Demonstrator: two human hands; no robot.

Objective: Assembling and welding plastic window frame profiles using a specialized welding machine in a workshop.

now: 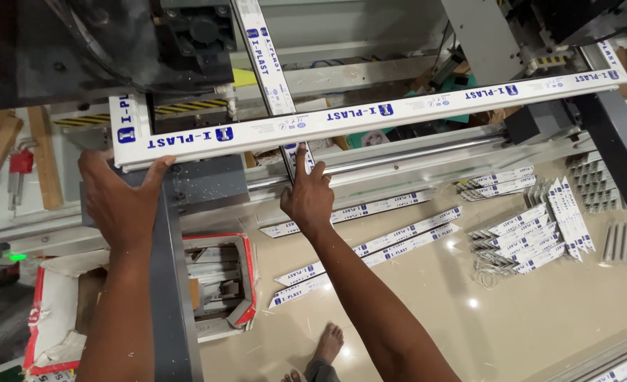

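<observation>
A white plastic window frame [370,113] with blue printing lies across a grey machine, its long bar running from the left corner up to the right. My left hand [119,198] presses against the frame's near left corner, fingers spread under its edge. My right hand [308,194] touches the lower end of the white cross bar [269,64] where it meets the long bar, fingers pointing up. Neither hand closes around the frame.
A dark machine head [115,42] hangs over the left corner. A grey support arm [175,297] runs toward me. On the tiled floor lie several short white profile offcuts [525,226], an open cardboard box [218,283] and my bare foot [327,343].
</observation>
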